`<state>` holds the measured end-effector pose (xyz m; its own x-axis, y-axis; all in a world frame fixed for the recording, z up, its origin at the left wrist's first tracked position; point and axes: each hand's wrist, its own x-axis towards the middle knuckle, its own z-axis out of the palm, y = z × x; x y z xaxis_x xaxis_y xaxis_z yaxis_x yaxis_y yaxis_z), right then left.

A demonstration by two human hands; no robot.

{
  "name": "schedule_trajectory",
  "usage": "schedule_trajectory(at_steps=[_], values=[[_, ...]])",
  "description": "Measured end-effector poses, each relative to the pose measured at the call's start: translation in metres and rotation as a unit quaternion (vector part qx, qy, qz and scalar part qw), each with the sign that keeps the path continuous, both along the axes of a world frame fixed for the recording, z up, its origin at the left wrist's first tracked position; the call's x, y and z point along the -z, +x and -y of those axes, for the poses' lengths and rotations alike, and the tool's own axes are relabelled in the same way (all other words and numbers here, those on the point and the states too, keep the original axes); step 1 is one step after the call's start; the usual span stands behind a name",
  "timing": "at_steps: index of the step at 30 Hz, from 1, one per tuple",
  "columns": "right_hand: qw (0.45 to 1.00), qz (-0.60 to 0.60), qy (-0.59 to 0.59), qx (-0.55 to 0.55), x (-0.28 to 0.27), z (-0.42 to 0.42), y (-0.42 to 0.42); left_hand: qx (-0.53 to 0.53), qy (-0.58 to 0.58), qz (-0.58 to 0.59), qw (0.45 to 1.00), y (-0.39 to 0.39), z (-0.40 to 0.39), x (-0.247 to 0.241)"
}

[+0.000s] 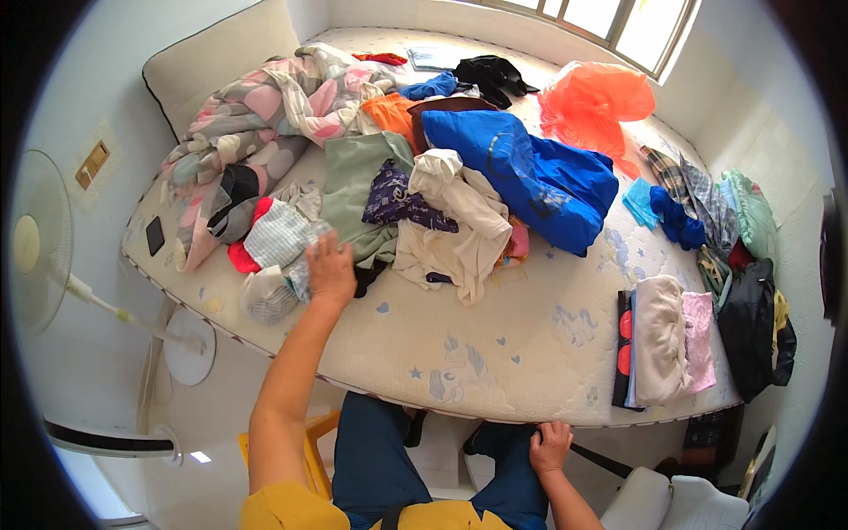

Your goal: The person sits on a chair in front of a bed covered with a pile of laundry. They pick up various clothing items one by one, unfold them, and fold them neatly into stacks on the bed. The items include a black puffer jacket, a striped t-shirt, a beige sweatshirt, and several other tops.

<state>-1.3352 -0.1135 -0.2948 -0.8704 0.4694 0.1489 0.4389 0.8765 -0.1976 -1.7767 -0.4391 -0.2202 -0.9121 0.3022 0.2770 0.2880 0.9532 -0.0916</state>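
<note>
My left hand [331, 268] rests on a crumpled light blue-grey cloth [299, 265] at the left of the bed; whether its fingers grip the cloth cannot be told. Beside it lie a checked white garment [275, 242], a striped whitish cloth [268, 298] and a sage-green garment [351, 192]. My right hand [551, 447] is at the mattress's front edge above my knee, fingers curled, its hold unclear. A cream garment [457, 232], a purple patterned cloth [391, 195] and a blue bag-like item [510, 159] lie mid-bed.
Folded clothes [662, 344] lie at the mattress's right front, beside a black bag [748, 324]. A red plastic bag [589, 106] is near the window. A patterned quilt [265, 106] and a phone [154, 236] lie left. A standing fan [40, 245] stands beside the bed.
</note>
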Motion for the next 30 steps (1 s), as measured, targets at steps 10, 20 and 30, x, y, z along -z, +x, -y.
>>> schedule_trajectory(at_steps=[10, 20, 30], values=[[1.000, 0.010, -0.013, -0.004, -0.011, -0.001, -0.010, 0.119, 0.129, -0.020, 0.984, -0.078, -0.128, 0.015], [1.000, -0.002, -0.017, -0.006, -0.012, -0.002, -0.006, 0.204, 0.280, 0.291, 0.892, 0.047, -0.086, 0.054], [0.994, -0.080, -0.069, 0.011, -0.003, 0.000, 0.019, 0.071, 0.768, 0.564, 0.294, 0.190, -0.108, -0.057]])
